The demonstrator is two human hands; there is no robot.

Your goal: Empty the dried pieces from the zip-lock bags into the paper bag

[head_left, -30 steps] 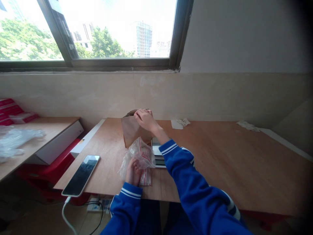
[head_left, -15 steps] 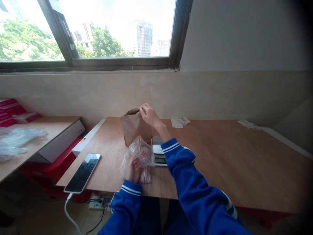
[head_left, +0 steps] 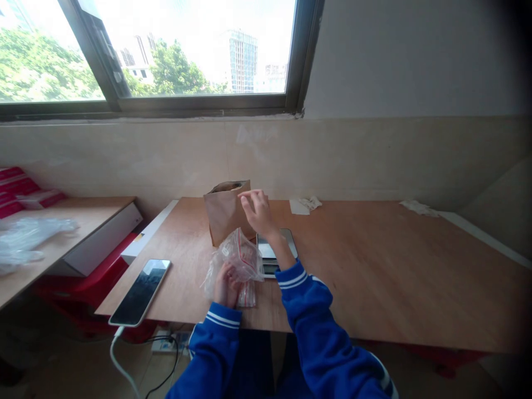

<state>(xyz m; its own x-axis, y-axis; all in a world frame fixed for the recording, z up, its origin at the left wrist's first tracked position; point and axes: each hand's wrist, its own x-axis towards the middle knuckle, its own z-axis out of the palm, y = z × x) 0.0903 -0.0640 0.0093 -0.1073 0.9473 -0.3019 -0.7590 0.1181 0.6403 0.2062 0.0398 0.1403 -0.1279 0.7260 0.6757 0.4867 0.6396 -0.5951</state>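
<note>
My left hand (head_left: 226,288) is closed around a clear plastic zip bag (head_left: 243,257) with a red seal line, low over the table. Just beyond it an open-topped brown paper bag (head_left: 226,216) stands upright. My right hand (head_left: 260,213) is raised at the right edge of the paper bag, thumb and fingertips drawn together. Whatever may be between those fingertips is too small to make out. Under my right wrist lies a flat kitchen scale (head_left: 266,247), partly covered by my arm and the zip bag. More flat zip bags (head_left: 248,295) rest beside my left hand.
A phone (head_left: 141,292) on a white cable lies at the table's left front. Crumpled white tissue (head_left: 306,205) is near the wall, with another piece (head_left: 418,208) further right. Clear plastic bags (head_left: 33,238) lie on the side table, and a red stool (head_left: 83,288) stands between the tables.
My right hand has come out of the paper bag's mouth, moving right and slightly down, uncovering the bag's right corner. More of the scale shows. My left hand keeps its hold on the zip bag.
</note>
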